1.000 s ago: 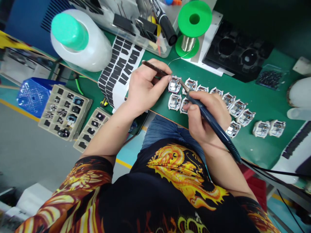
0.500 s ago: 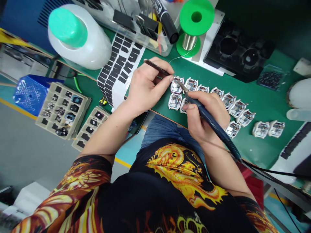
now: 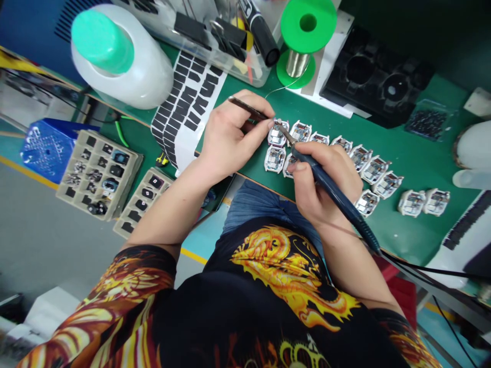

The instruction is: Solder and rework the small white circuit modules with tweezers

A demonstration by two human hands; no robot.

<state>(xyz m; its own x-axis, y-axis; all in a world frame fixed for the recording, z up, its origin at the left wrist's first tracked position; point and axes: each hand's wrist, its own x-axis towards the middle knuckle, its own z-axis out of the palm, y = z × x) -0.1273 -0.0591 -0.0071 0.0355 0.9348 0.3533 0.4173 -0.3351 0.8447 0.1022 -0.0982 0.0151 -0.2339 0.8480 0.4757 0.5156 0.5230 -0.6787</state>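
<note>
My left hand (image 3: pixel 228 138) pinches dark tweezers (image 3: pixel 245 107), whose tips reach the upper edge of an open watch case (image 3: pixel 277 135) with electronics inside. In my right hand (image 3: pixel 333 176) is a blue soldering iron (image 3: pixel 339 199), held like a pen, its tip at that same case. Whether the tip touches a part is too small to tell. Right below lies another watch case (image 3: pixel 274 159), and one more is partly covered by my right fingers. Several similar white-framed watch cases (image 3: pixel 360 157) run off to the right in rows.
A green solder spool (image 3: pixel 308 43) stands behind, its wire trailing toward my left hand. A white bottle with a teal cap (image 3: pixel 126 66) and a sheet of black stickers (image 3: pixel 187 97) are at left. Compartment trays (image 3: pixel 100 174) sit lower left. A black fixture (image 3: pixel 378 76) is at back right.
The view has shifted very slightly. Both hands keep nearly the same pose, with the tweezers and the soldering iron still at the same watch case.
</note>
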